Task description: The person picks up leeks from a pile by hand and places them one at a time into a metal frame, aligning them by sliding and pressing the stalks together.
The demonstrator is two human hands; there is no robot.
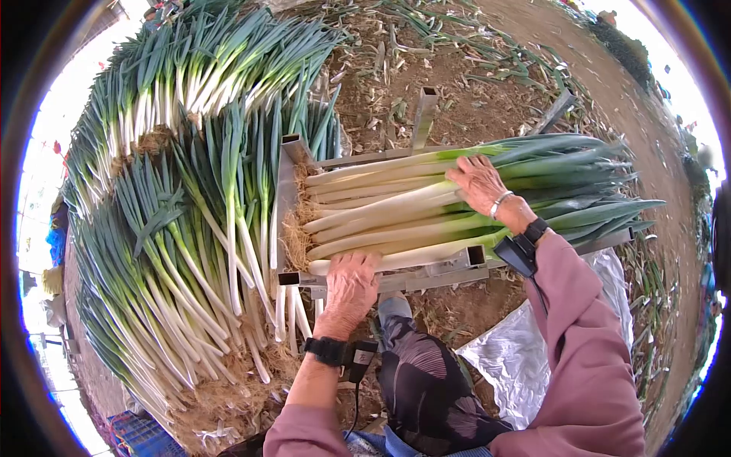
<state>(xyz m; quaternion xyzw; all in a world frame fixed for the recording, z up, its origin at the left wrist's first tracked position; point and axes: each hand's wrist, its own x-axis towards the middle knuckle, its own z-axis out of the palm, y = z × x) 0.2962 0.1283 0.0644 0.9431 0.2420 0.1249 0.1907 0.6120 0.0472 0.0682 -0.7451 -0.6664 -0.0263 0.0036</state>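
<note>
A layer of long green onions (pixel 396 204) lies sideways in a metal frame (pixel 289 194), roots to the left and green leaves to the right. My right hand (pixel 483 189) rests palm down on top of the stalks where white turns green, its fingers apart and slightly bent. Near the root end, my left hand (pixel 350 286) has its fingers bent over the nearest white stalk, beside the frame's front rail (pixel 426 276). The left thumb is hidden. A wide heap of loose green onions (pixel 171 266) covers the ground to the left.
Upright metal posts (pixel 425 114) rise at the frame's far side. Silver sheeting (pixel 506 346) lies on the ground beneath my right arm. Scattered leaf scraps (pixel 487 46) cover the soil behind. A blue crate (pixel 141 434) stands at the lower left. My knee (pixel 426 381) is close to the frame.
</note>
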